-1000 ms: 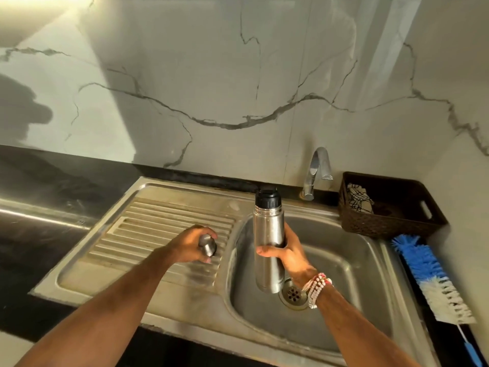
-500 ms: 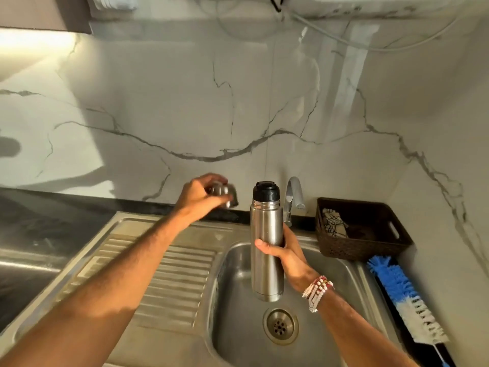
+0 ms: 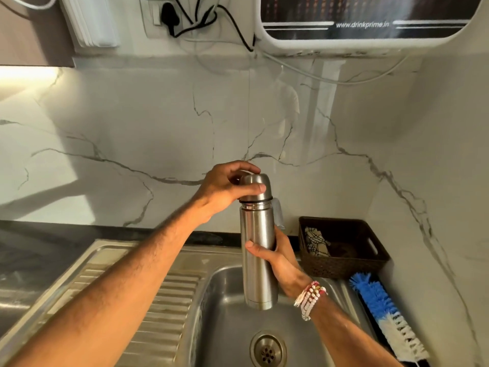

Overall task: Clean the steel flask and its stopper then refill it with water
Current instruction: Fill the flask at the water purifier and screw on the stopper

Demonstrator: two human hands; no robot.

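The steel flask (image 3: 258,258) stands upright in the air above the sink basin (image 3: 225,321). My right hand (image 3: 277,256) grips its body around the middle. A steel cup cap (image 3: 258,182) sits over the flask's top, with a black ring showing at its lower edge. My left hand (image 3: 225,188) holds that cap, fingers over its dome and thumb across its front. The black stopper is hidden under the cap.
The tap (image 3: 277,213) is mostly hidden behind the flask. A dark basket (image 3: 370,258) with a cloth stands right of the sink, and a blue and white brush (image 3: 381,308) lies beside it. The ribbed drainboard (image 3: 169,300) is at left. A water purifier (image 3: 370,30) hangs above.
My left hand lifted the steel cap from the drainboard and set it over the flask's black stopper. The flask rose a little and the view tilted up.
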